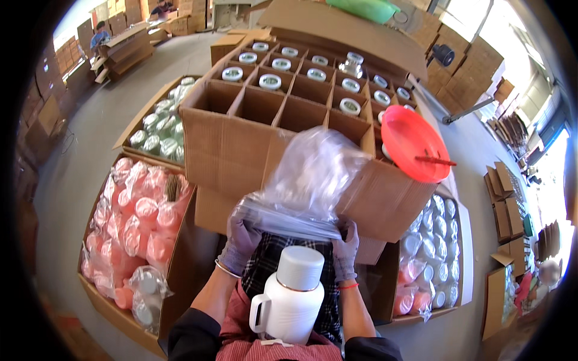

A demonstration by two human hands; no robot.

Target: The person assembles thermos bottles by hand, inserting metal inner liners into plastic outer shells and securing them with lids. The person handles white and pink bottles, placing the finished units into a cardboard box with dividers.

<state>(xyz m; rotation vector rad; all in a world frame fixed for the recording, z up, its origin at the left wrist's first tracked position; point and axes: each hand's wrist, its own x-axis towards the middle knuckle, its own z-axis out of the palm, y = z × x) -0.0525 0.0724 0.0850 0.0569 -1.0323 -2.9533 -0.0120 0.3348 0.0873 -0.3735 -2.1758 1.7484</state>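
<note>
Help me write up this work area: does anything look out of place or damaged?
A few, none clearly damaged: a clear container stands above the neighbouring lids in the divided carton; a red dish lies across its right edge, covering compartments; and, at right, pink items sit among grey ones.

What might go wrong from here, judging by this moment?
The left hand and right hand both grip the clear plastic bag, so the white jug, steadied by neither, might tip. The bag's thin film could tear if pulled hard. The red dish at the near right corner of the divided carton might get knocked off.
</note>
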